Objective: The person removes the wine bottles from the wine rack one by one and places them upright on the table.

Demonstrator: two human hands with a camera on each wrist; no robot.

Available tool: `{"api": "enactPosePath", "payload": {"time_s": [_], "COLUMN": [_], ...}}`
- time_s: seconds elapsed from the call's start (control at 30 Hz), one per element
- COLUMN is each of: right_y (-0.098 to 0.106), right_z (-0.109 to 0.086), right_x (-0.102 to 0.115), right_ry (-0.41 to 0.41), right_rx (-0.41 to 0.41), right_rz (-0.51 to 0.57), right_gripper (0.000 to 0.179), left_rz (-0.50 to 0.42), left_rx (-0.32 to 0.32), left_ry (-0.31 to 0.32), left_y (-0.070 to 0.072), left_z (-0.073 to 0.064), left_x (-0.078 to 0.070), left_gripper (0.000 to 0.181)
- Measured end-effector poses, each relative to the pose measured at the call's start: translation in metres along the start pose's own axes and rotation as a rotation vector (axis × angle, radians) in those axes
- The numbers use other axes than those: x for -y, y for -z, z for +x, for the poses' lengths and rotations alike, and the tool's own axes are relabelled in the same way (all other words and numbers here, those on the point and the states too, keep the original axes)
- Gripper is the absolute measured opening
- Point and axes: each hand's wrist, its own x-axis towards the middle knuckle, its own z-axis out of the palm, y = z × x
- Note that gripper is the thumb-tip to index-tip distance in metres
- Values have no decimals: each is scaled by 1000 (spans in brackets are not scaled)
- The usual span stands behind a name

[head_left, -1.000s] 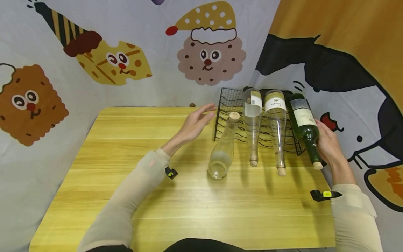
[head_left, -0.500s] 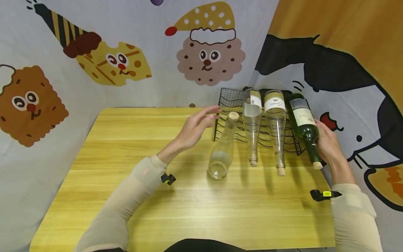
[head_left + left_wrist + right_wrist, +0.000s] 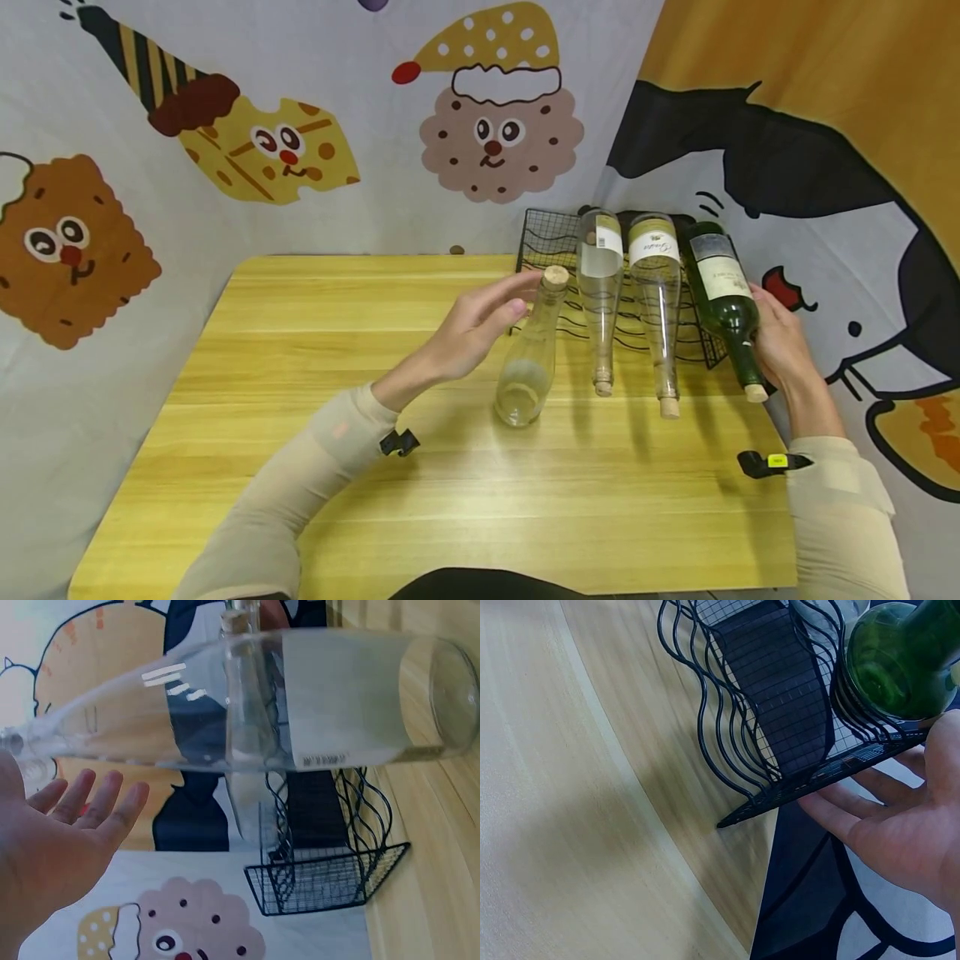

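Note:
A clear, corked wine bottle point(image 3: 527, 367) stands upright on the table. My left hand point(image 3: 474, 332) is at its neck, fingers reaching behind it and thumb on the near side. In the left wrist view those fingers point(image 3: 88, 802) are spread and gently bent beside the neck. A black wire wine rack point(image 3: 551, 237) holds two clear bottles, one point(image 3: 602, 267) left of the other point(image 3: 656, 275), and a green wine bottle point(image 3: 726, 292) at the right end. My right hand point(image 3: 783, 343) lies along the rack's right end, its fingers point(image 3: 840, 814) extended against the outer wire panel.
The wooden table point(image 3: 337, 283) ends just right of the rack. A printed cartoon curtain point(image 3: 300, 225) hangs close behind it and on the right. Corked necks of the racked bottles, such as the cork point(image 3: 670, 407), jut forward over the tabletop.
My left hand has moved right and slightly toward me, from short of the standing bottle to its neck. The right hand has stayed at the rack's end, and the bottles have not moved.

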Motion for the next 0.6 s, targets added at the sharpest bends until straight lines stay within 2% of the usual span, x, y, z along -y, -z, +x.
{"api": "enactPosePath", "payload": {"time_s": [0.17, 0.33, 0.43, 0.6], "right_y": [0, 0, 0, 0], "right_z": [-1, -1, 0, -1], "right_x": [0, 0, 0, 1], "right_ry": [3, 16, 17, 5], "right_rx": [-2, 8, 11, 1], "right_rz": [2, 25, 30, 5], "right_gripper": [68, 67, 66, 67], "left_rz": [4, -10, -30, -48], "left_rx": [18, 22, 26, 37], "left_ry": [-23, -81, -105, -110], "left_y": [-5, -8, -10, -12], "left_z": [-3, -1, 0, 2], "left_x": [-8, -13, -15, -15], "left_gripper": [71, 83, 72, 50]}}
